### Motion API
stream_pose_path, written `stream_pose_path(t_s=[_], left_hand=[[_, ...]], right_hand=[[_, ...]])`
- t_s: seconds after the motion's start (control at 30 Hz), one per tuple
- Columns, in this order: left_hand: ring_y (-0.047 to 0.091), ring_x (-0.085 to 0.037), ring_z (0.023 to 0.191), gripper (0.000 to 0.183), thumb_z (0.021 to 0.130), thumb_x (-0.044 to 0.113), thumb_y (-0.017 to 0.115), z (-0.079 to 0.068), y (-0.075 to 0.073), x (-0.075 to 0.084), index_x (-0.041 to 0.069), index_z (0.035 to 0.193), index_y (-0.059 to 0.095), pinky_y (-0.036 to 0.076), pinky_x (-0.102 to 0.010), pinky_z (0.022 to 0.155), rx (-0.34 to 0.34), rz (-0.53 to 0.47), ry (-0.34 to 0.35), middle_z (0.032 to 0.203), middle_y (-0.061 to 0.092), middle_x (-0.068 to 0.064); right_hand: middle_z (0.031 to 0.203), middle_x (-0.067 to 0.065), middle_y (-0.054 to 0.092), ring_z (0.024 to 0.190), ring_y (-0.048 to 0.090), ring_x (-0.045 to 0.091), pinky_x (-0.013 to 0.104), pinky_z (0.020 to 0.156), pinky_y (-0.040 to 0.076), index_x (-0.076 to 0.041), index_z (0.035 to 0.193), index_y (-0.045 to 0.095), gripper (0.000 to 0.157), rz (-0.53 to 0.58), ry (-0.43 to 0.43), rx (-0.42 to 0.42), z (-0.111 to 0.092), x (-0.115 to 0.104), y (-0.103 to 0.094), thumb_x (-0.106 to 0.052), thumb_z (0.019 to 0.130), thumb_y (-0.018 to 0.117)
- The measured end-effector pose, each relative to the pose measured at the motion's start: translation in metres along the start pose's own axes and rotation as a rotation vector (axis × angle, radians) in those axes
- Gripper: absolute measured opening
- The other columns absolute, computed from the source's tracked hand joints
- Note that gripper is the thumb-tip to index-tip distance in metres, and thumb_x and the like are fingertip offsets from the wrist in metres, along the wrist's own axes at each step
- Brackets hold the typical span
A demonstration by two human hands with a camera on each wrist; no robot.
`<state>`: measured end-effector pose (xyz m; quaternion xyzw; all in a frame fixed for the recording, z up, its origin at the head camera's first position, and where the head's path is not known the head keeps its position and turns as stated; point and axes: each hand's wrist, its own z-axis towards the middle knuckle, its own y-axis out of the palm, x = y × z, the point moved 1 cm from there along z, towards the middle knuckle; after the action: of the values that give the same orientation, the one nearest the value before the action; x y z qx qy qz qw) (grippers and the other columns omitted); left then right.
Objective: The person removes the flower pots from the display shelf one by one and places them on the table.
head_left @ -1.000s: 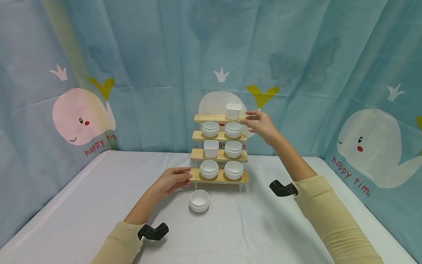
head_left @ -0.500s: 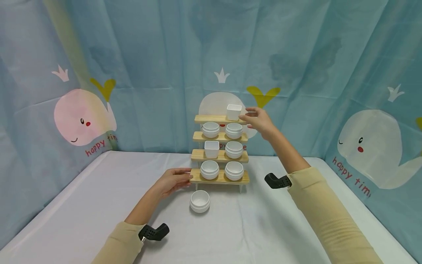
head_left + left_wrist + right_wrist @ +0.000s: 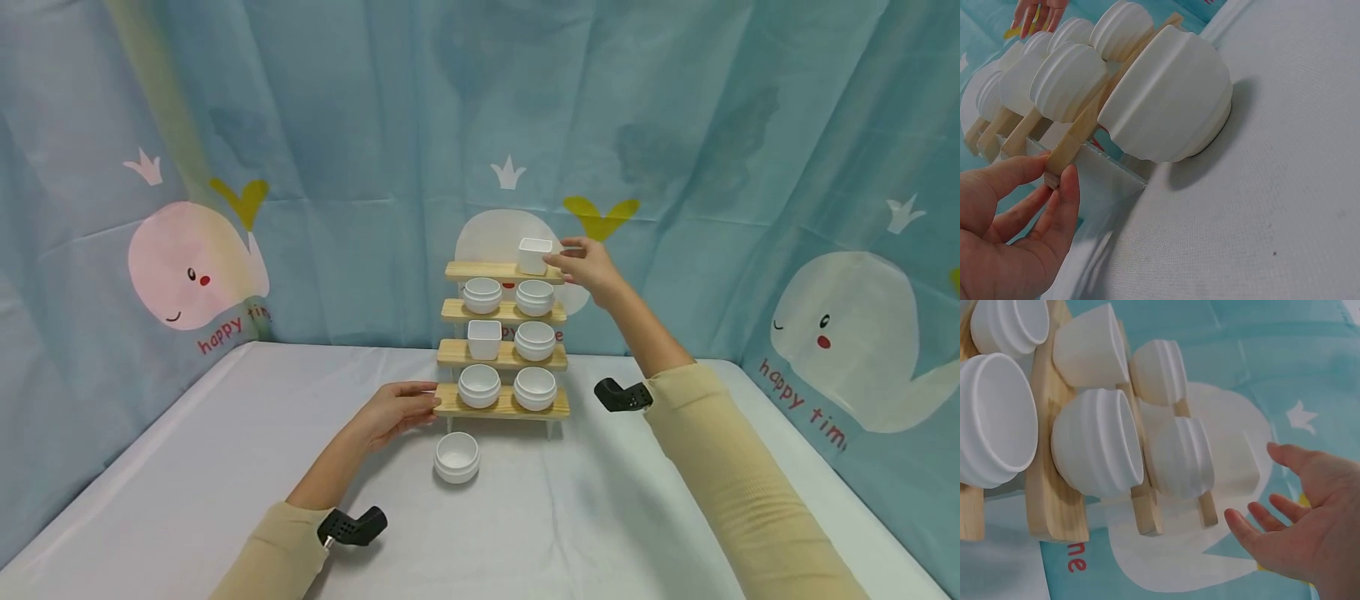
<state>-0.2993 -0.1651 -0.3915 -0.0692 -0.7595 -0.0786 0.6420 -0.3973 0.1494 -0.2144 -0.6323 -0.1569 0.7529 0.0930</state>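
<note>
A four-tier wooden display stand (image 3: pixel 504 403) holds white round bowls and two square cups. My left hand (image 3: pixel 396 410) pinches the left end of the lowest board (image 3: pixel 1070 147) between thumb and fingers. At the right end of the top board, my right hand (image 3: pixel 591 268) is beside a white square cup (image 3: pixel 534 257), fingertips close to its right side. The right wrist view shows its thumb and fingers (image 3: pixel 1244 530) spread, facing that cup across a gap. Another square cup (image 3: pixel 484 342) stands on the second board from the bottom. One round bowl (image 3: pixel 457 460) sits on the table before the stand.
A white cloth (image 3: pixel 600 517) covers the table. Behind it hangs a blue curtain (image 3: pixel 360 150) printed with whales, close to the back of the stand. Black devices (image 3: pixel 352 527) are strapped at both sleeves.
My right hand has moved slightly left and up, closer to the square cup on the top board. The left hand keeps its grip on the lowest board.
</note>
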Motion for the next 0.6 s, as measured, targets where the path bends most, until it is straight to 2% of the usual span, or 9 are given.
stream_pose_path(t_s=[0.6], left_hand=[[0.071,-0.008,0.083,0.055,0.106,0.006,0.064,0.002,0.003,-0.001,-0.012,0.153,0.043,0.064,-0.022,0.082,0.0,0.003,0.007,0.107,0.068,-0.008]], right_hand=[[0.165,0.026,0.033,0.148,0.045,0.039,0.043,0.123,0.043,0.003,0.163,0.029,0.072,0.018,0.007,0.006,0.015,0.005,0.003,-0.018,0.106,0.066]])
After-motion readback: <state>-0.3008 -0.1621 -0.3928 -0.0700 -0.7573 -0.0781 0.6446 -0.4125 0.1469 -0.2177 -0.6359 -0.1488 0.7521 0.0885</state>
